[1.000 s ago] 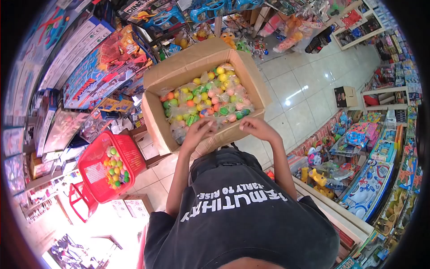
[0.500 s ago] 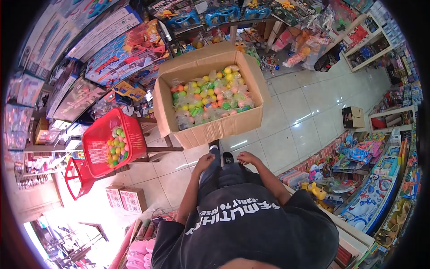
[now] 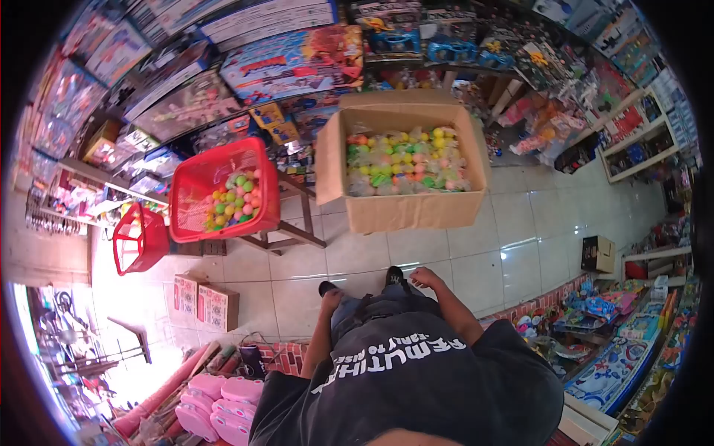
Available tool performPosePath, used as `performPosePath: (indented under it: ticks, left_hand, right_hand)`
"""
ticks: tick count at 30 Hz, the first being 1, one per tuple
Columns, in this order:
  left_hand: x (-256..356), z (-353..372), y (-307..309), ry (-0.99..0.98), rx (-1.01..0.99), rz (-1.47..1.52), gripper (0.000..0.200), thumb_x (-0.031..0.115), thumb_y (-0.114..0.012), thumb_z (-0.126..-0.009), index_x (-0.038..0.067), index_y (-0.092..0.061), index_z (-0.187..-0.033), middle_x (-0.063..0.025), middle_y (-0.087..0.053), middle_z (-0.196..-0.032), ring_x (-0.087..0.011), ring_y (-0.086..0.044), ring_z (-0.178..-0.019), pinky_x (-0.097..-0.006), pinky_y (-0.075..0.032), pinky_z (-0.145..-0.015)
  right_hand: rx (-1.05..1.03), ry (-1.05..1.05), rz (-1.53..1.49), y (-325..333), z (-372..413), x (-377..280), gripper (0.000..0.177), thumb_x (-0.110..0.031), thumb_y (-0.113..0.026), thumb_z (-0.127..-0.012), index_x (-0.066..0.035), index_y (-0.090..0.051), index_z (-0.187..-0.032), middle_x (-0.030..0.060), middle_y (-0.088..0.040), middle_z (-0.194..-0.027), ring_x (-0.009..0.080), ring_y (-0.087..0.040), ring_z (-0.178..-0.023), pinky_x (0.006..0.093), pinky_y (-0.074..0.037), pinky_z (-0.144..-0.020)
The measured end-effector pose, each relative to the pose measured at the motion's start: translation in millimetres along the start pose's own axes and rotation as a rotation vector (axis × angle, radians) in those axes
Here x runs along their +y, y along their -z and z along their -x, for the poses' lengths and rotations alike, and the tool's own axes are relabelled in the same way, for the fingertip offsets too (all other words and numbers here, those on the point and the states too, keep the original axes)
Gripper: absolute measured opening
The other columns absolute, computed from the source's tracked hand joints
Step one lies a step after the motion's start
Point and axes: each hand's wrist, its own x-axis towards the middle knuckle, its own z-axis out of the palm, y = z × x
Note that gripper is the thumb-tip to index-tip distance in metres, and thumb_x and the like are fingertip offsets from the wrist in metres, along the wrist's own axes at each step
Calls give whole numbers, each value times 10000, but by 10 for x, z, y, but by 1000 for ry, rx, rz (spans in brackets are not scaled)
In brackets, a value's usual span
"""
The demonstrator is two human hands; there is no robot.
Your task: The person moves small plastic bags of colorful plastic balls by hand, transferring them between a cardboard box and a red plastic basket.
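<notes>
My left hand (image 3: 332, 299) hangs over my left thigh with its fingers curled in, and no object shows in it. Beyond my right knee, my right hand (image 3: 424, 278) is also loosely closed, with nothing visible between its fingers. Neither hand touches the goods. In front of me stands an open cardboard box (image 3: 416, 212) filled with bagged coloured balls (image 3: 409, 160). To its left, a red plastic basket (image 3: 186, 197), tilted on a wooden stand, holds loose coloured balls (image 3: 236, 199).
A smaller red basket (image 3: 151, 241) is at the left. Printed cartons (image 3: 217, 306) stand on the tiled floor (image 3: 476, 279). Pink cases (image 3: 234, 405) lie at the lower left. Toy shelves line the back and right, and a small carton (image 3: 599, 254) sits at the right.
The view has turned and shifted, so the cardboard box appears farther right and the red basket higher. My feet are now farther apart. My hands sit lower in the view, still empty-looking.
</notes>
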Motion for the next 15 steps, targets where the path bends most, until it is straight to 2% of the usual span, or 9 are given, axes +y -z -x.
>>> performPosePath:
  ticks: [3, 5, 7, 9, 10, 12, 15]
  left_hand:
    - [100, 40, 298, -34, -46, 62, 289, 249, -581, -786, 10, -650, -933, -155, -654, -858, -238, -630, -822, -326, -477, -741]
    - [79, 62, 508, -70, -147, 192, 267, 214, -577, -800, -7, -639, -936, -126, -655, -834, -205, -626, -793, -314, -476, -729]
    - [57, 133, 758, -98, -115, 188, 262, 210, -576, -808, -11, -632, -938, -105, -650, -812, -172, -609, -736, -299, -477, -682]
    - [2, 264, 1037, 46, -132, 293, 263, 225, -579, -809, 1, -636, -933, -82, -640, -777, -144, -581, -676, -281, -472, -625]
    - [-65, 304, 1165, 52, -119, 302, 263, 225, -579, -809, 1, -636, -933, -82, -640, -777, -144, -581, -676, -281, -472, -625]
    - [-213, 355, 1418, 206, -96, 246, 263, 234, -579, -811, 14, -636, -942, -58, -627, -761, -117, -550, -637, -264, -457, -578]
    - [-431, 399, 1695, 233, -26, 282, 257, 238, -577, -812, 34, -635, -957, -36, -610, -746, -106, -535, -622, -248, -445, -563]
  right_hand:
    - [19, 10, 23, -289, -111, -159, 269, -297, -596, -800, -52, -589, -910, 59, -624, -755, 147, -598, -631, 314, -495, -533]
    - [35, 24, 24, -500, -120, -364, 259, -272, -611, -791, -42, -589, -906, 63, -629, -755, 151, -601, -620, 314, -495, -529]
    - [18, 66, 44, -748, -255, -500, 248, -255, -623, -783, -39, -591, -902, 59, -632, -754, 152, -606, -615, 306, -492, -523]
    - [-20, 140, 82, -1005, -321, -679, 253, -255, -619, -786, -41, -588, -918, 60, -636, -763, 147, -610, -613, 292, -487, -528]
    - [-30, 142, 95, -1138, -327, -786, 253, -255, -619, -786, -41, -588, -918, 60, -636, -763, 147, -610, -613, 292, -487, -528]
    - [-29, 183, 59, -1402, -329, -1065, 260, -261, -607, -797, -42, -581, -934, 56, -635, -778, 142, -609, -626, 288, -481, -536]
    - [-85, 261, 104, -1773, -343, -1527, 264, -267, -588, -815, -39, -574, -947, 49, -634, -797, 137, -607, -654, 284, -482, -554]
